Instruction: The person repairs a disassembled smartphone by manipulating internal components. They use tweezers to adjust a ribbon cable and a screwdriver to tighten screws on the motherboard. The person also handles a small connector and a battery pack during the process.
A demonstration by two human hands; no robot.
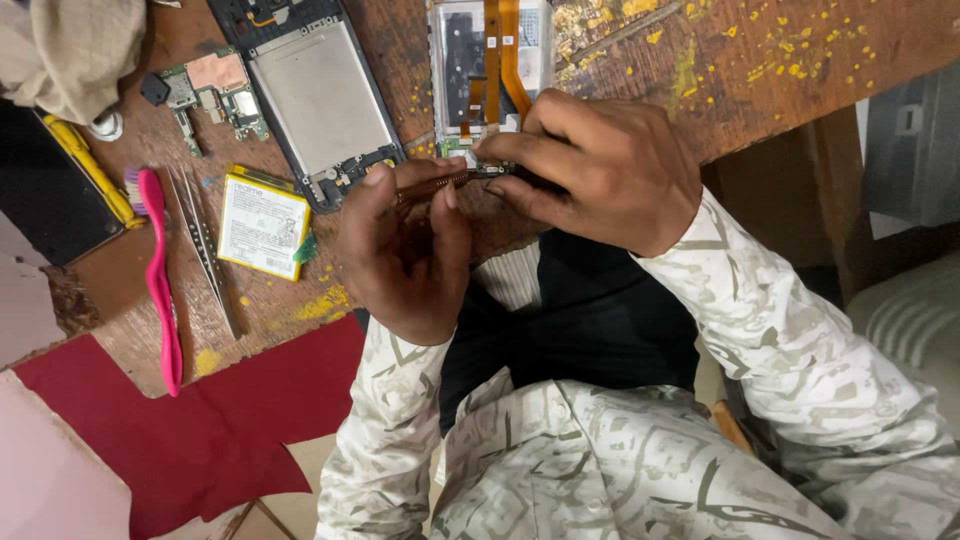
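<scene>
My left hand grips a thin brown-handled tool, its tip pointing right toward a small part pinched in my right hand. Both hands meet at the near edge of an opened phone frame with orange flex cables, lying on the worn wooden table. The small part is mostly hidden by my right fingers.
A second opened phone back, a circuit board, a yellow-edged battery, metal tweezers, a pink brush and a yellow tool lie at left. A red cloth hangs below the table edge.
</scene>
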